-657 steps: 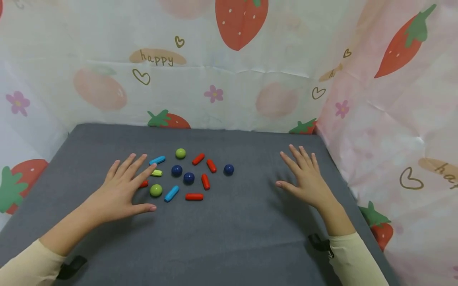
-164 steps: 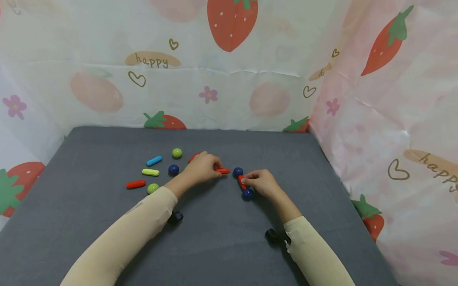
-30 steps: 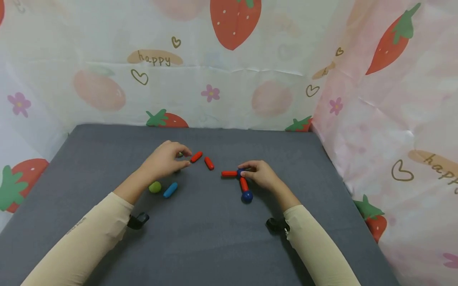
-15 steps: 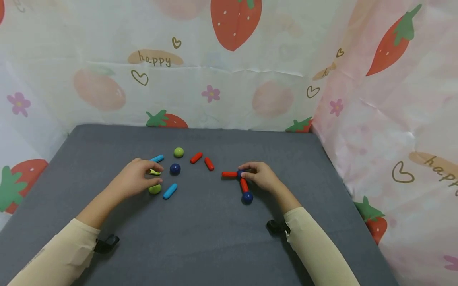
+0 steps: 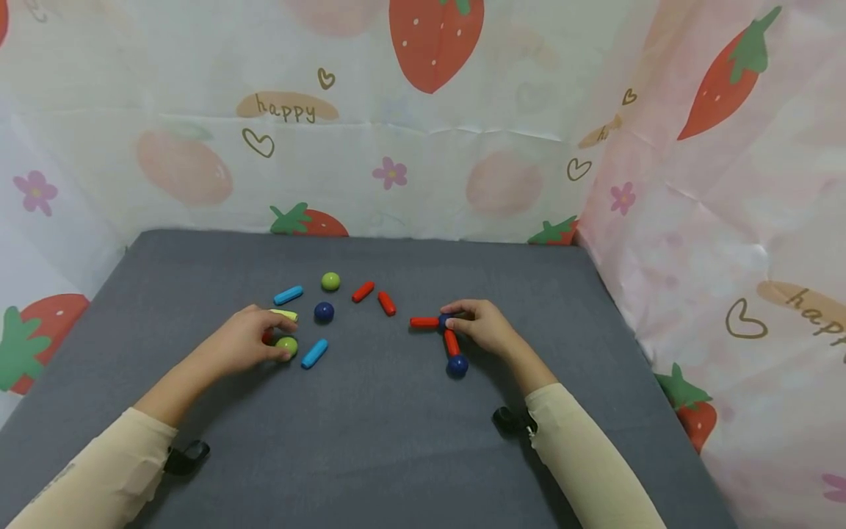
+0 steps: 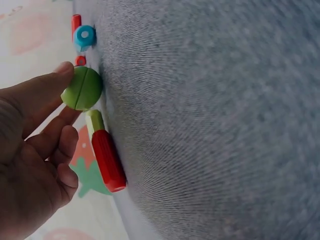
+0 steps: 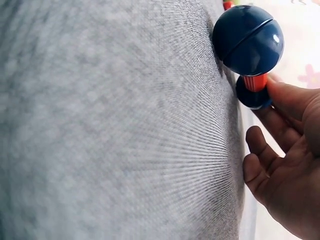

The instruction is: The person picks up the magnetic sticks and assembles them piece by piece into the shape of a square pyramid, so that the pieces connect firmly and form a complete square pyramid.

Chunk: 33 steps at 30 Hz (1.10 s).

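My left hand pinches a green ball between thumb and fingers, low at the grey cloth. In the left wrist view the ball shows a seam round it. A red rod and a yellow-green rod lie beside that hand, partly hidden by it in the head view. My right hand holds a dark blue ball by thumb and fingertips. From it one red rod points left and another red rod runs nearer, ending at a second blue ball.
Between the hands lie a loose blue ball, a green ball, two red rods, one of them farther back, and two light blue rods, the nearer one right of the held green ball. A strawberry-print curtain stands behind the cloth-covered table.
Scattered pieces at first; the right hand's balls and red rods have since been joined. The left hand has left the second red rod there, swung back left and taken the green ball.
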Tool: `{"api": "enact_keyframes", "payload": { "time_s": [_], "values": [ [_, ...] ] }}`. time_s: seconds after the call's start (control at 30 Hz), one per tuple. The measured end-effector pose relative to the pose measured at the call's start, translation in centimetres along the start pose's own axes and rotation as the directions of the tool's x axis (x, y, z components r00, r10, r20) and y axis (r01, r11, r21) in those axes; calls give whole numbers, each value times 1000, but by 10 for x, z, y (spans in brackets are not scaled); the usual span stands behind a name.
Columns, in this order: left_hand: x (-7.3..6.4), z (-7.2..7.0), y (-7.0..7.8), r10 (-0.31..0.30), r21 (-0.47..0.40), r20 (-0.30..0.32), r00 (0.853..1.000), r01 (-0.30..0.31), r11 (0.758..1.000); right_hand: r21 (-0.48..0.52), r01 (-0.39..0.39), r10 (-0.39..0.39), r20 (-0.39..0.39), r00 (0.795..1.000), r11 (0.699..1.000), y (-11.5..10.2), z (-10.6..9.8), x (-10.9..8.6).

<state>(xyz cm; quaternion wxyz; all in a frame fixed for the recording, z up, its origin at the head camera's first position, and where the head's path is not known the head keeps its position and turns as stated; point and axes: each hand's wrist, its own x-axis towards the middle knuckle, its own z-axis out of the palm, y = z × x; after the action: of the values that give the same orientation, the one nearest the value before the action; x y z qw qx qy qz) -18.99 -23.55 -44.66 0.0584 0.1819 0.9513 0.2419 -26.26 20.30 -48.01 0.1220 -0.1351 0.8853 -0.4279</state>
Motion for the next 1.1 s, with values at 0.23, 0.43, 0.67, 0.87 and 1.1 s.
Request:
{"api": "enact_keyframes", "payload": {
  "time_s": [0.23,0.43,0.67,0.87,1.1],
  "values": [
    [1,2,-4,-4,3,27,1000,4,1000,5,-14,14,9,1000,1000,0,-1,-2],
    [2,5,-6,-23,12,47,999,23,1000,8,-18,18,9,1000,1000,1,-1,-4],
    [2,2,-1,-42,20,29,999,41,999,17,-16,16,8,1000,1000,-1,-1,-7],
    [9,-1,10,-26,-2,-29,999,26,1000,20,-15,15,9,1000,1000,0,-1,-6],
    [25,-2,33,-30,-59,-52,998,27,998,24,-4,4,-1,1000,1000,0,0,-6]
  ]
}}
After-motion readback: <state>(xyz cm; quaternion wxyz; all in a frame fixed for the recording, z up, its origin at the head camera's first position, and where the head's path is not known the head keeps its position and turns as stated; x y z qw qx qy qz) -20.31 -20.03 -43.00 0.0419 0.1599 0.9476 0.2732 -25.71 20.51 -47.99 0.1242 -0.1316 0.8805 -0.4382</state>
